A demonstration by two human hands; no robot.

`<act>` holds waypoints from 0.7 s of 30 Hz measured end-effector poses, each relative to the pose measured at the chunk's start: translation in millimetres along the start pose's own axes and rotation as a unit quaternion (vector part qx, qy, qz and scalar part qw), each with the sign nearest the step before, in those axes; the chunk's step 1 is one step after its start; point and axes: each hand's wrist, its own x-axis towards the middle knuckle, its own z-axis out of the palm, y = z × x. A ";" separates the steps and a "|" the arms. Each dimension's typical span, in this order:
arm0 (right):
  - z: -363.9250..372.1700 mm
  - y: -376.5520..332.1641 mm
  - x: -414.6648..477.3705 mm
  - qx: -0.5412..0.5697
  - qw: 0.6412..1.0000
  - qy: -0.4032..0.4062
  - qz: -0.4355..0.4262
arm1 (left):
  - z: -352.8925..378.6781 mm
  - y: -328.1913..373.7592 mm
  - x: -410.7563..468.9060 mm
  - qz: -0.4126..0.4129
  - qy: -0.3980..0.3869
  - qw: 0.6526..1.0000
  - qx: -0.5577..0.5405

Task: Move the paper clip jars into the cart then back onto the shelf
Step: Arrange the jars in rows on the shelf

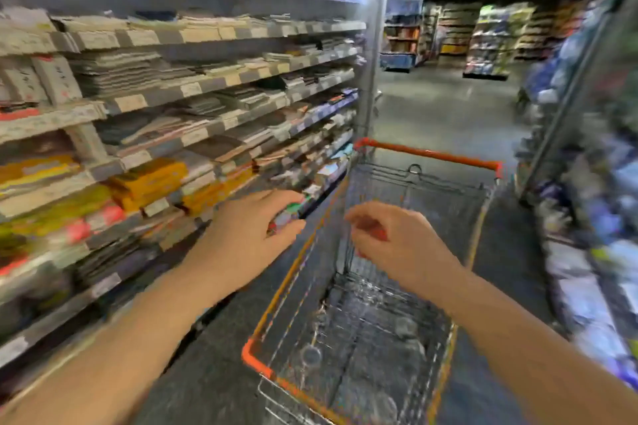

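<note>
**Jar in my left fingers, between shelf edge and cart**

The shelf (214, 79) runs along my left, its tiers crowded with stacked stationery too smeared to read. My left hand (248, 231) is out in front of its lower tiers. The fingers (276, 197) curl over the top and the thumb closes from below on a small paper clip jar (288, 216), which shows as a blur of green, white and red. The jar sits inside that grip, just beside the shelf's front edge. I cannot tell whether it touches the edge, and it is too blurred for me to tell its long axis.

To the right, my right hand (397, 238) hangs above the cart (262, 317) with its fingers curled inward. A trace of red shows between them, but I cannot tell whether they pinch anything.

On the basket's wire bottom, below and right of both hands, lie a few round clear shapes (310, 354). They may be jars, though the blur won't let me say so.

The coming move turns on one thing: the shelf lies left of and beyond my left fingers, and the basket opening lies to their right and below. My left hand is nearer the shelf and my right is nearer the basket. I judge a short reach either way would set this jar down.
</note>
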 end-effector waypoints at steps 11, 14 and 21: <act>40.3 152.1 -18.1 0.030 0.975 0.028 0.219 | 171.6 16.0 82.0 0.049 -0.174 0.981 -0.075; 68.8 188.3 5.5 0.055 0.959 0.028 0.277 | 219.3 -7.5 112.1 0.062 -0.213 0.972 -0.080; 160.3 270.2 32.9 0.096 0.893 0.050 0.438 | 330.7 -63.6 157.4 0.089 -0.284 0.951 -0.085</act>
